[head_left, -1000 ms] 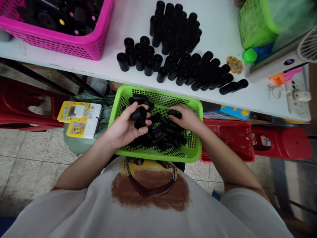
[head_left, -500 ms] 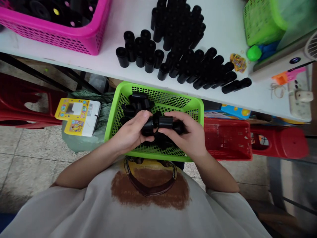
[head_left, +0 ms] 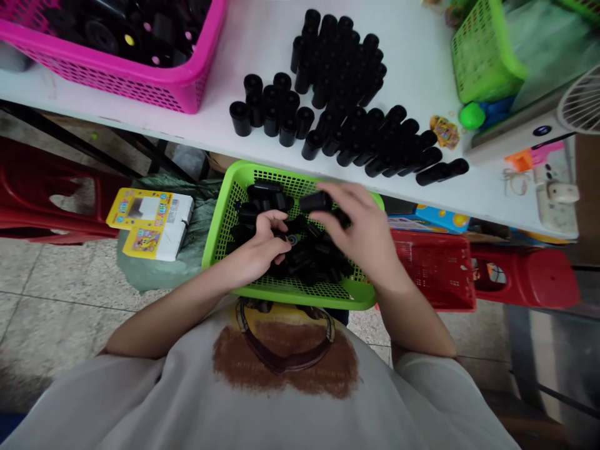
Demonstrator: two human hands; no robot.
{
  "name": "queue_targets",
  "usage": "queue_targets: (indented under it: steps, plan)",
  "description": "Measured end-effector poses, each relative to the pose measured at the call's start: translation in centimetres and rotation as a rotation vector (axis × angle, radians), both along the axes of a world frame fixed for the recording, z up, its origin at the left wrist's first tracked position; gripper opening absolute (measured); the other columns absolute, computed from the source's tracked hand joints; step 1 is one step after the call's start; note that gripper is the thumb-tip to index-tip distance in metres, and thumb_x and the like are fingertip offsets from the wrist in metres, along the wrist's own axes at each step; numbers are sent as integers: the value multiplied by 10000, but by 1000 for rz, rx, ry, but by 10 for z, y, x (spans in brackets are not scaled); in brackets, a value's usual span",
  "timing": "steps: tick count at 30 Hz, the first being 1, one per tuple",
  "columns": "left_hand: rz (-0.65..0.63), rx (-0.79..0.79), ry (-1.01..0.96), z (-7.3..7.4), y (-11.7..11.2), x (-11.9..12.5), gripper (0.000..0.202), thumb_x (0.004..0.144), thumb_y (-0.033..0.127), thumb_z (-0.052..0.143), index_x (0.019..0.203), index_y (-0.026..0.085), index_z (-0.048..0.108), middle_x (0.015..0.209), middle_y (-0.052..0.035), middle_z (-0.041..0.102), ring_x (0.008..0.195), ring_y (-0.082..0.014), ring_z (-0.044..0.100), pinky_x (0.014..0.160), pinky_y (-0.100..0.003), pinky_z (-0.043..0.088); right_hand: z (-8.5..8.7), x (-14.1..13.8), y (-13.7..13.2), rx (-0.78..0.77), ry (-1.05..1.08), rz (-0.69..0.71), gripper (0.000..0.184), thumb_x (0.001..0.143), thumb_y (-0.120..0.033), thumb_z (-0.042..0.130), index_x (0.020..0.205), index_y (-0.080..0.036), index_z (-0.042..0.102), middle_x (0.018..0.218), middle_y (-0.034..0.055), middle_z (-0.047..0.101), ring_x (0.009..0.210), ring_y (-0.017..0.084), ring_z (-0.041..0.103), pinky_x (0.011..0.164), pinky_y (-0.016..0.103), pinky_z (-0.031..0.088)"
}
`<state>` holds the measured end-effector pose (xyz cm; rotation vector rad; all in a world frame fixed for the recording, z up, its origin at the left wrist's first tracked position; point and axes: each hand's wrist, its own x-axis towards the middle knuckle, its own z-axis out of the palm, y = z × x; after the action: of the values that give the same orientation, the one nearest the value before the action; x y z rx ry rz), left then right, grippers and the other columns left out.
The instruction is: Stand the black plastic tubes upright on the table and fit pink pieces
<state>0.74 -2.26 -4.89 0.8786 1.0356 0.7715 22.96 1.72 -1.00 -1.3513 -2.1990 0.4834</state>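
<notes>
Over the green basket [head_left: 300,299], my right hand [head_left: 363,228] grips a black plastic cylinder [head_left: 315,202] between thumb and fingers, lying nearly level. My left hand [head_left: 257,253] is lower and to the left, its fingers curled together. A small grey round end [head_left: 293,239] shows by its fingertips; whether the hand holds it I cannot tell. Loose black parts [head_left: 304,262] fill much of the basket beneath both hands.
On the white table [head_left: 154,119] beyond stand several black cylinders [head_left: 347,75] in a cluster. A pink basket [head_left: 192,87] of black parts is at left, a small fan [head_left: 525,134] at right. A yellow box [head_left: 145,222] and a red basket [head_left: 435,272] flank the green basket.
My hands, together on black parts before, have come apart. The right has lifted a cylinder up and away; the left has drawn lower, its fingers curled. The view has shifted slightly.
</notes>
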Motion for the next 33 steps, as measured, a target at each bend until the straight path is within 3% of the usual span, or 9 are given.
queue_targets:
  steps: [3,6,9,12,15,20,25,28,33]
  plan:
    - [56,185,81,1,6,-3,603,749,240,801,1148,296,353,1170,-2,518,871,-105,595,728,-239,529,-7,11,40,107,-97,-100,418,1075,-451,580,1458,-291,628,1411,110,615,1241,327,687,980,435,625]
    - [41,269,-26,7,7,-4,596,772,247,856,1104,284,362,1173,-13,615,1017,-128,659,917,-286,556,-16,14,72,185,-135,-35,411,1107,-429,515,1489,-291,584,1397,84,617,1255,304,677,978,402,616]
    - [74,276,-58,14,6,-6,529,783,298,893,1064,255,448,1213,-36,653,1089,-146,682,999,-298,552,-14,12,79,216,-177,-48,424,1091,-416,553,1496,-293,581,1307,82,668,1237,307,680,991,427,614]
    - [126,299,-24,19,5,-8,433,813,343,886,1086,235,568,1153,-35,675,979,-147,706,914,-280,583,-4,9,59,211,-88,-144,390,1054,-450,610,1401,-279,655,1261,105,681,1235,328,682,1007,482,613]
    - [151,344,-38,21,2,-8,367,848,324,864,1136,238,654,1033,-20,700,903,-144,714,861,-262,596,-2,4,25,110,257,-162,305,1014,-473,672,1267,-302,668,1140,64,720,1088,257,733,948,433,642]
    - [197,448,-95,29,-1,-3,314,852,250,865,1128,247,718,1148,-44,727,1004,-157,737,923,-268,618,-4,-3,-20,-133,596,-105,293,879,-415,858,1101,-300,705,1053,11,784,964,209,760,881,381,662]
    - [152,558,46,40,-1,-4,236,869,232,849,1099,254,800,1165,-70,690,834,-125,688,790,-250,629,8,3,-31,-151,426,32,359,995,-443,719,1337,-333,724,1144,45,781,1087,234,743,1039,460,619]
    - [162,551,26,39,-2,-3,236,856,245,868,1086,247,813,1139,-66,674,796,-112,675,758,-240,631,7,3,-35,-221,595,55,432,1019,-555,658,1390,-335,692,1132,47,785,1039,223,762,957,412,648]
    - [180,531,-127,26,-6,5,222,869,266,879,1049,237,752,1105,-34,680,962,-133,741,860,-237,644,-9,-13,-45,-290,904,-105,478,1009,-662,610,1343,-332,702,1128,43,792,855,182,750,735,331,654]
